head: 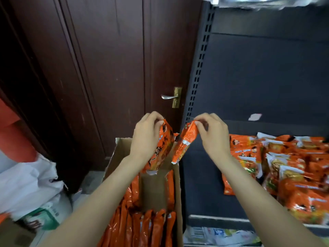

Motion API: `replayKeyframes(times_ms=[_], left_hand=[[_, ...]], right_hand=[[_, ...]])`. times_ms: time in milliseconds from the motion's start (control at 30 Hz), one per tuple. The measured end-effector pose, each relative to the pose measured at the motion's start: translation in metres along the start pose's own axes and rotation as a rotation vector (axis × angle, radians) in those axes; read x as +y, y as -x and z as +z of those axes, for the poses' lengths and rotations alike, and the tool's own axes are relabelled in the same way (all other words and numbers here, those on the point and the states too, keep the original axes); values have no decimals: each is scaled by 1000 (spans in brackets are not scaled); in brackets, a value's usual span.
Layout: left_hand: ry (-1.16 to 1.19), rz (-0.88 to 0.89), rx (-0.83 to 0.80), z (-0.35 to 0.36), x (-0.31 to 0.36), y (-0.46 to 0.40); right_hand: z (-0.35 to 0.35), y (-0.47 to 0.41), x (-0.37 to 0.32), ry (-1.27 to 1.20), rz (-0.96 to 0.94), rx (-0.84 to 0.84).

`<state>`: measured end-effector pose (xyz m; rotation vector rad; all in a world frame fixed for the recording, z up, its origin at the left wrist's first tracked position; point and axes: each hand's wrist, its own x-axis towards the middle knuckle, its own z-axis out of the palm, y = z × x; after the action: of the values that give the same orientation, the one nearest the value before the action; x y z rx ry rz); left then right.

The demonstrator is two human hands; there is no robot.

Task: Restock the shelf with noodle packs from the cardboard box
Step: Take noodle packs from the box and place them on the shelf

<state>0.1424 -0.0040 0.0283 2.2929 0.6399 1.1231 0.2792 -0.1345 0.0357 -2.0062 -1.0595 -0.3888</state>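
Observation:
My left hand (147,134) pinches the top edge of an orange noodle pack (161,150) that hangs above the open cardboard box (114,157). My right hand (213,132) pinches the top corner of a second orange noodle pack (183,143), held just to the right of the first, over the box's right wall. Inside the box, several orange packs (142,227) stand on edge, with a bare gap of cardboard in the middle. The dark shelf (201,184) on the right bears a pile of orange noodle packs (284,168).
A dark red wooden door with a brass handle (171,97) stands behind the box. White plastic bags (30,186) lie on the floor at the left. The shelf's slotted upright (199,65) rises beside the door. Other packets lie on the lower shelf (222,236).

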Motion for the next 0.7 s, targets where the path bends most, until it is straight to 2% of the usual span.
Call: replayKeyframes(times_ms=[133,300,500,700], left_hand=[[55,43,3,35,57,5],[104,0,-48,88,111,31],[99,-181,-144,134,139,67],[19,-260,-152,150,151,90]], right_hand=[[-56,11,40,-7,24,41],[-111,37,105,61,69,-30],[-140,69,175,171,150,-192],[-144,81,202,308,203,-208]])
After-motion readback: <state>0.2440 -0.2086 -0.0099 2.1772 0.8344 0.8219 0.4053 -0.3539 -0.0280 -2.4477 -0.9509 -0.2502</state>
